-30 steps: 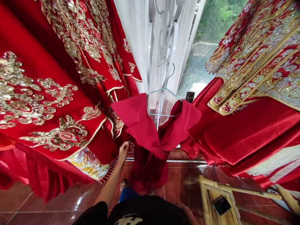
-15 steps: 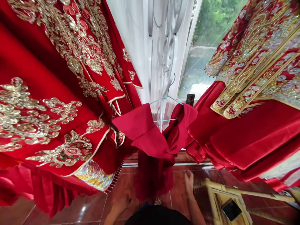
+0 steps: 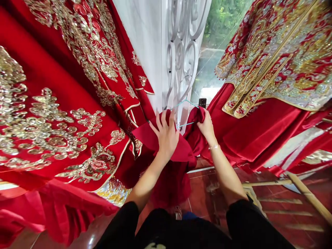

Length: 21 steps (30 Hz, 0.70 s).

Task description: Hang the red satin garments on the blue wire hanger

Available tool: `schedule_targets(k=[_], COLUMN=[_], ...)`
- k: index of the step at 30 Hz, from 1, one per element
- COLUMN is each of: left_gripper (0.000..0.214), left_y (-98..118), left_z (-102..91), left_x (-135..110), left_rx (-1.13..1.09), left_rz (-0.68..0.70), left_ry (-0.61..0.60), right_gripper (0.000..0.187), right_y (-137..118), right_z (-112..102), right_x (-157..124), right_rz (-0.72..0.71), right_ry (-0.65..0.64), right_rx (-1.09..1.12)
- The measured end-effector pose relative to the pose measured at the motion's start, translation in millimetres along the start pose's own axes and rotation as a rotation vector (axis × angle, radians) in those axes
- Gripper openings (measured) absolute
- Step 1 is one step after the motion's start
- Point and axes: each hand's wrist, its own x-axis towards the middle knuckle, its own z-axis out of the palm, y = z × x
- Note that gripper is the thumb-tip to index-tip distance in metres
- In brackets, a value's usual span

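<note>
A plain red garment (image 3: 178,155) hangs on a teal wire hanger (image 3: 185,123) from a white scrolled iron grille (image 3: 181,45). My left hand (image 3: 166,133) lies on the garment's left shoulder with its fingers spread over the cloth. My right hand (image 3: 206,125) is closed on the cloth at the right shoulder, by the hanger's end. A thin bracelet circles my right wrist.
Red gowns with gold embroidery hang at the left (image 3: 64,114) and at the right (image 3: 272,79). A dark phone (image 3: 202,102) stands on the sill behind the hanger. A wooden frame (image 3: 308,197) stands at the lower right on the brown tiled floor (image 3: 207,186).
Both hands have risen from low near the floor to the garment's shoulders at the hanger. The view has shifted to the left and closer to the grille.
</note>
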Motion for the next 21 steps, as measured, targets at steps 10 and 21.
schedule_targets(k=[10,21], left_gripper=[0.074,0.059], left_y=[-32,-33], left_z=[8.8,5.9], left_x=[20,26], left_rx=[0.134,0.262], left_rz=[-0.186,-0.223], left_ry=[0.004,-0.041], right_gripper=[0.04,0.072], right_y=[29,37], right_z=[-28,-18], right_x=[11,-14], right_rz=[0.054,0.076], right_ry=[-0.004,0.009], right_rx=[-0.018,-0.015])
